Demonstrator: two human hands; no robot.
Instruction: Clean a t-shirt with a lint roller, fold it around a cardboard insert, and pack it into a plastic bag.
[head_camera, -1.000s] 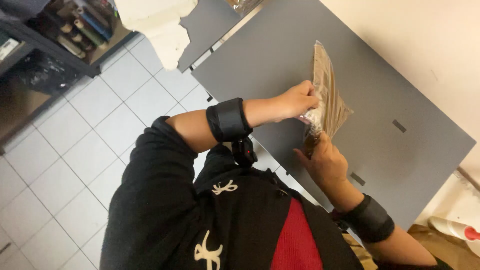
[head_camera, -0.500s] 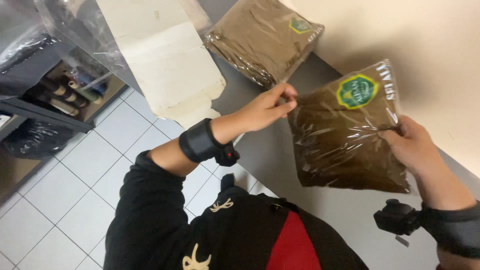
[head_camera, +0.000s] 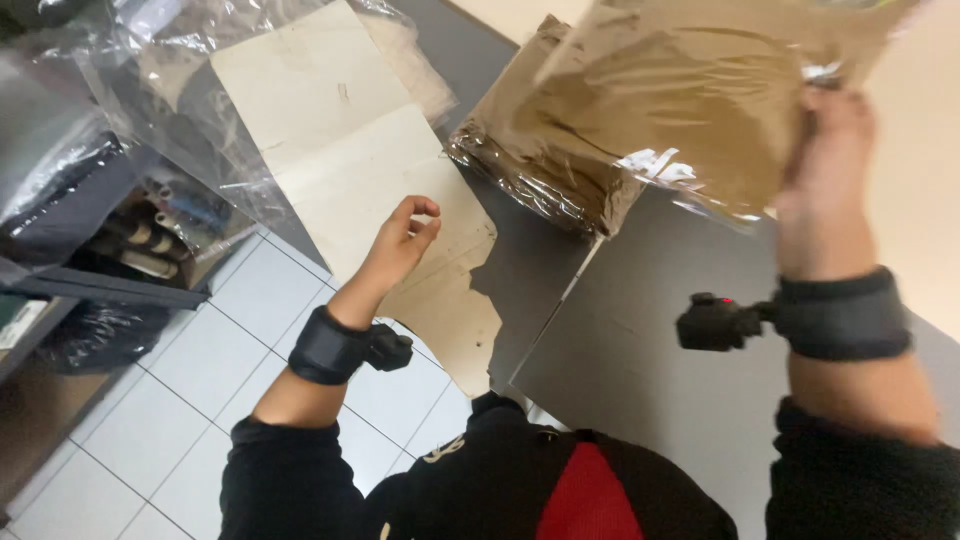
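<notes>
1. Dark metal shelf unit (head_camera: 100, 285), far left: cluttered, with small items inside too dim to tell apart; partly draped with clear plastic sheeting (head_camera: 90, 120).
2. White tiled floor (head_camera: 180, 400), lower left, below the shelf and the table edge.
3. Pale cardboard sheet (head_camera: 350, 150), left of centre: flat, torn along its lower edge, overhanging the edge of the grey table (head_camera: 640, 370); crumpled clear plastic over its top end.
4. Left hand (head_camera: 400, 240), left of centre: empty, fingers curled loosely inward, thumb close to the fingertips, holding nothing; poised just over the lower part of the cardboard sheet, contact not clear. Black wrist strap (head_camera: 330, 348) with a small black device on the forearm.
5. Stack of brown packets (head_camera: 545, 155), centre: wrapped in glossy clear film, resting on the grey table beside the cardboard sheet, partly hidden by the raised packet.
6. Brown packet (head_camera: 700, 100), upper centre to right: flat bag of brown contents in clear film, raised above the table and the stack, blurred; white label patch at its lower edge.
7. Right hand (head_camera: 835, 170), right: closed on the right edge of the brown packet, fingers gripping it from behind, blurred. Black wrist strap (head_camera: 845, 315) with a small black device showing a red light.
8. Cream wall (head_camera: 925, 180), far right, behind the table.
</notes>
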